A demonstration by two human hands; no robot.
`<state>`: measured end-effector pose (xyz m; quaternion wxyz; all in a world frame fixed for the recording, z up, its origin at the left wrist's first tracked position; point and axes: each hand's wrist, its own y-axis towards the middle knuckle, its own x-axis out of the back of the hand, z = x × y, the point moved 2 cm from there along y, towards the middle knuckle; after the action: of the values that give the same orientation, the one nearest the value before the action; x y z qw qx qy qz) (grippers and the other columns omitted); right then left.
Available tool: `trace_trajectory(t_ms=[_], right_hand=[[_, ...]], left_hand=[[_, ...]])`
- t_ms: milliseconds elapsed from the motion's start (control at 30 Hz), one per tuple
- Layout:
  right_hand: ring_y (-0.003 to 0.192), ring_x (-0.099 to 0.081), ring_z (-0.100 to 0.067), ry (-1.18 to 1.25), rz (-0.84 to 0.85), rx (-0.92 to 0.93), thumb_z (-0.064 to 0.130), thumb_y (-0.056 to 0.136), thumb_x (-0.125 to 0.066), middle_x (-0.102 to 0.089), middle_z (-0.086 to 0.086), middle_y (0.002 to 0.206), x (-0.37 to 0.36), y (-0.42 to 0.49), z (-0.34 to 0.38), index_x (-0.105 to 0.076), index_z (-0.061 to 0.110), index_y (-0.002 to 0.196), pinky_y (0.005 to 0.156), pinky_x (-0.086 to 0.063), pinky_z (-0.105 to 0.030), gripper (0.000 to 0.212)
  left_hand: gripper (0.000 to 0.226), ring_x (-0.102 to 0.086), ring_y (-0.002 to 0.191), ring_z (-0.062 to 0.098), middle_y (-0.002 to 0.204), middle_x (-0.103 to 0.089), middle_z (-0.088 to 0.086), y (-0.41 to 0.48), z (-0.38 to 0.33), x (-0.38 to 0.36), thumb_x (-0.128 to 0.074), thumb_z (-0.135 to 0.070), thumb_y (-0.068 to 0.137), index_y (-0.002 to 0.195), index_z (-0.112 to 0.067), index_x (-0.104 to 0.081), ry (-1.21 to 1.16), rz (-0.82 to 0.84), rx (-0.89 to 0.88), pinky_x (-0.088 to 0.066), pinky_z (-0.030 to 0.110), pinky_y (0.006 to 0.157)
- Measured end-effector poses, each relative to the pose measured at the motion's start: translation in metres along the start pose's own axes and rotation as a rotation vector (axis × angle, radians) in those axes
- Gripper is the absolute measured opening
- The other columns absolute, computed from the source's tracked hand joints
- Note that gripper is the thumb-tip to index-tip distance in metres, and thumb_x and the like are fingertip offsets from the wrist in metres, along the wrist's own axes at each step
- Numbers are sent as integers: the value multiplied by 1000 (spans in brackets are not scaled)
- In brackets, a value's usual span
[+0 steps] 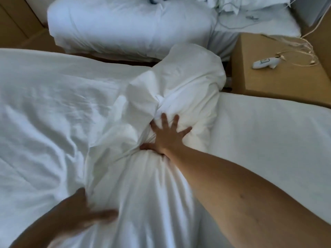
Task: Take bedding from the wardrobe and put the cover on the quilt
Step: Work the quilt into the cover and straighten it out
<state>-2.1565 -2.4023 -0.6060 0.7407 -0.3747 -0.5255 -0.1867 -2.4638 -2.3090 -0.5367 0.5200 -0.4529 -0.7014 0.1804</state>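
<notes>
A white quilt, bunched up inside its white cover (180, 90), lies in a long mound down the middle of the near bed. My right hand (167, 135) presses on the mound with its fingers spread and its thumb dug into a fold. My left hand (84, 210) is blurred at the lower left, against the side of the bundled cover; its fingers look extended along the cloth. A loose, wrinkled stretch of the cover (53, 113) spreads out flat to the left.
A bare white mattress (268, 140) shows to the right of the mound. A wooden bedside table (279, 76) holds a white remote (265, 62) and cables. A second bed with white bedding (129, 24) stands behind, across a narrow gap.
</notes>
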Motion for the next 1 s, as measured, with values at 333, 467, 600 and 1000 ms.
trace_trajectory(t_ms=[333, 467, 600, 1000], right_hand=[[148, -10, -47, -29, -26, -115, 59, 100, -35, -20, 0, 163, 10, -51, 51, -7, 47, 156, 106, -3, -82, 64], [150, -4, -47, 3, 80, 30, 78, 89, -14, -2, -1, 169, -25, -128, 124, 3, 63, 148, 105, 6, -82, 64], [148, 15, -52, -98, 35, 189, 95, 74, -8, 18, -20, 165, -103, -249, 206, 0, 54, 153, 99, 18, -80, 89], [149, -3, -51, 24, 20, -57, 96, 74, -13, -1, -21, 167, -197, -517, 360, -9, 40, 158, 114, 8, -68, 102]], left_hand=[[74, -73, 101, 12, 108, -76, -8, -92, 82, 9, -89, -71, 50, 111, -32, -73, 71, 404, 4, -59, 26, 83], [72, -74, 81, 24, 93, -76, 4, -134, 154, -23, -89, -61, 48, 98, -12, -74, 247, 385, 146, -61, 33, 67], [80, -73, 92, 16, 101, -74, -5, -179, 227, -13, -83, -77, 48, 105, -24, -67, 191, 378, 195, -59, 31, 83], [53, -64, 75, 13, 88, -68, -3, -329, 456, -42, -73, -68, 72, 93, -21, -62, 198, 268, 3, -50, 21, 64]])
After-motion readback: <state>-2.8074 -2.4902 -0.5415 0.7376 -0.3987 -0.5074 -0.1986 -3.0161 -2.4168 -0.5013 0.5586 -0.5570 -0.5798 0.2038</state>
